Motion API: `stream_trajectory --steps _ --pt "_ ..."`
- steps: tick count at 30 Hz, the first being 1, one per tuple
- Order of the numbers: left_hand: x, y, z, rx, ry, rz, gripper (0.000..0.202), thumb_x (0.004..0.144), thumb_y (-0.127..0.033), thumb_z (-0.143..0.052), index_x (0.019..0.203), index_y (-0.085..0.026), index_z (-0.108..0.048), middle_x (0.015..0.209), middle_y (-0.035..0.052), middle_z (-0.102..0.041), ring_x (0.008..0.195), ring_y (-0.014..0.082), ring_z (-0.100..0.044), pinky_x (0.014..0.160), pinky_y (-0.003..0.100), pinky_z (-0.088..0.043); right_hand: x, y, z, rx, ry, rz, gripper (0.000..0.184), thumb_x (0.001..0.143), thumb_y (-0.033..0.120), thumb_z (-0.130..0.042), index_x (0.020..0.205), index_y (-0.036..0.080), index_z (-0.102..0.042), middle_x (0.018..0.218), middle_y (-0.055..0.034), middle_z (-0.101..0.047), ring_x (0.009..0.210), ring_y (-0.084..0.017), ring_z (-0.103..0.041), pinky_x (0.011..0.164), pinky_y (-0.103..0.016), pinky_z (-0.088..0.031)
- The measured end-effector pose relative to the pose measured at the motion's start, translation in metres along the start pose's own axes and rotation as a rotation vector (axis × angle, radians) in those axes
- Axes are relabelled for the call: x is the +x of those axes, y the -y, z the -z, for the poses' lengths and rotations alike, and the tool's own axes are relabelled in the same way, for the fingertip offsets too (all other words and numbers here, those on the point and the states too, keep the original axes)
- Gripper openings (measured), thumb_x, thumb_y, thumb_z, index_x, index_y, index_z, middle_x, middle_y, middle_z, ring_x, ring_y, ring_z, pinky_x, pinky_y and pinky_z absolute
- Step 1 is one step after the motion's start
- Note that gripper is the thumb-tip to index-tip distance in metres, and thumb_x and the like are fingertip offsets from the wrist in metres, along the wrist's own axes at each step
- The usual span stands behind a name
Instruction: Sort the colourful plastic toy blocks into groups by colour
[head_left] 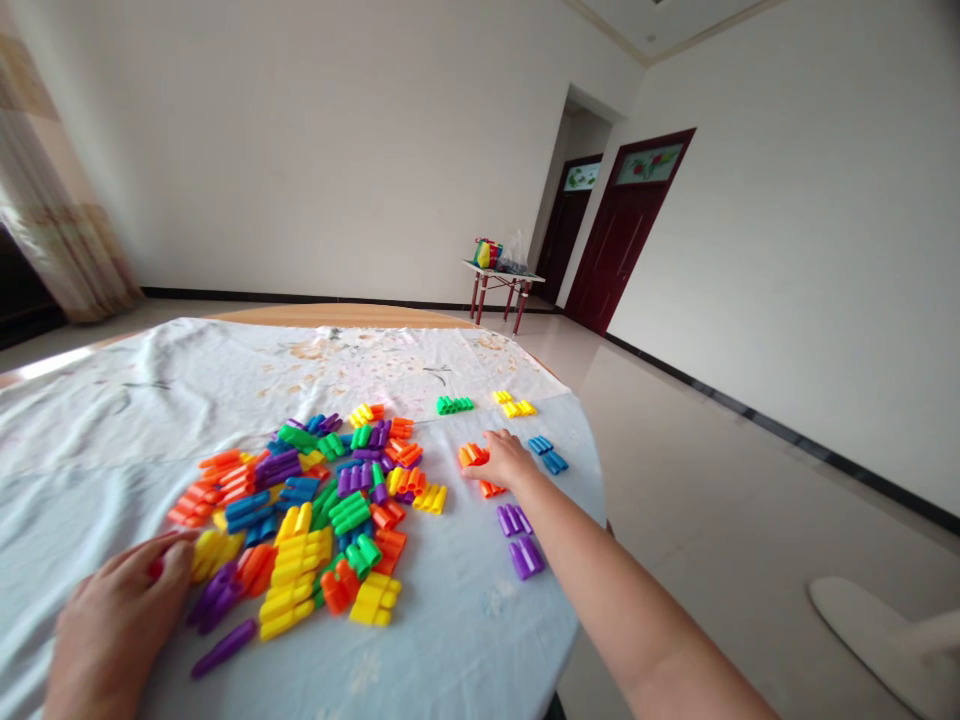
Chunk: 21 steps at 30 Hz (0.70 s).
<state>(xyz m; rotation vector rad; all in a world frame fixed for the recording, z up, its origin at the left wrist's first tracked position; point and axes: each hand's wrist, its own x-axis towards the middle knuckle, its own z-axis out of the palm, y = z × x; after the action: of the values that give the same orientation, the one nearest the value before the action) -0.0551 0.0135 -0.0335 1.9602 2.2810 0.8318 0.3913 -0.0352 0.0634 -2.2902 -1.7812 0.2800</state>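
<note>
While most of the plastic pieces lie jumbled in the mixed heap point(322, 505), I count five small single-colour groups set apart from it toward the right edge of the tabletop point(322, 315): the green pieces point(455, 405) and yellow pieces point(517, 409) farthest out, the blue pieces point(541, 446) beyond my right hand point(504, 458), the purple pieces point(526, 558) nearest me, and the orange pieces point(474, 455) at that hand. I'd judge the sorting to be at an early stage, since the heap holds all five colours and far outnumbers what stands apart. One slim purple piece point(225, 648) lies loose at the heap's near side, on the pale cloth point(450, 610).

My right arm stretches forward and across from the lower right, palm downward, wrist between the blue and purple groups. Its fingers curve round one orange piece, thumb on the near side, but I can't tell from this view whether they pinch it or merely rest against it. A second orange one shows just below.

My left hand point(124, 610) lies low at the heap's left, back upward, fingers bent beside a yellow piece point(216, 555). A bit of red shows between them; whether they're clamped on anything, I cannot tell.
</note>
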Motion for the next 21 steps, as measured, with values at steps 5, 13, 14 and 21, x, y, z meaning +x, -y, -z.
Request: stream_trajectory --steps 5,13,14,21 --pt "0.004 0.008 -0.007 0.033 0.012 0.007 0.048 0.084 -0.052 -0.026 0.100 -0.027 -0.064 0.107 0.0037 -0.065 0.082 0.0200 -0.057 0.064 0.028 -0.042 0.004 0.005 -0.009 -0.067 -0.012 -0.034 0.065 0.059 0.054 -0.070 0.111 0.018 -0.054 0.113 -0.0152 -0.053 0.108 -0.031 -0.048 0.084 -0.039 -0.041" --pt "0.002 0.005 0.000 0.051 0.104 0.001 0.054 0.084 -0.052 -0.025 0.108 -0.020 -0.061 0.113 0.0083 -0.060 0.092 0.0211 -0.056 0.069 0.028 -0.041 0.009 0.000 -0.017 -0.101 -0.035 0.016 0.057 0.065 0.050 -0.064 0.110 0.017 -0.056 0.111 -0.0114 -0.055 0.105 -0.025 -0.048 0.089 -0.032 -0.036" --pt "0.002 0.003 0.001 0.041 0.111 0.009 0.055 0.084 -0.053 -0.025 0.109 -0.020 -0.061 0.114 0.0083 -0.060 0.093 0.0211 -0.056 0.070 0.028 -0.041 0.011 0.000 -0.018 -0.103 -0.039 0.021 0.056 0.065 0.051 -0.064 0.109 0.017 -0.056 0.110 -0.0112 -0.055 0.104 -0.025 -0.049 0.089 -0.032 -0.035" --pt "-0.003 -0.015 0.018 0.032 0.205 0.070 0.059 0.083 -0.054 -0.019 0.107 -0.019 -0.061 0.119 0.0080 -0.057 0.100 0.0239 -0.053 0.075 0.031 -0.040 0.031 0.010 -0.024 -0.124 -0.060 -0.010 0.051 0.067 0.050 -0.062 0.104 0.015 -0.059 0.105 -0.0131 -0.057 0.102 -0.026 -0.050 0.088 -0.032 -0.036"
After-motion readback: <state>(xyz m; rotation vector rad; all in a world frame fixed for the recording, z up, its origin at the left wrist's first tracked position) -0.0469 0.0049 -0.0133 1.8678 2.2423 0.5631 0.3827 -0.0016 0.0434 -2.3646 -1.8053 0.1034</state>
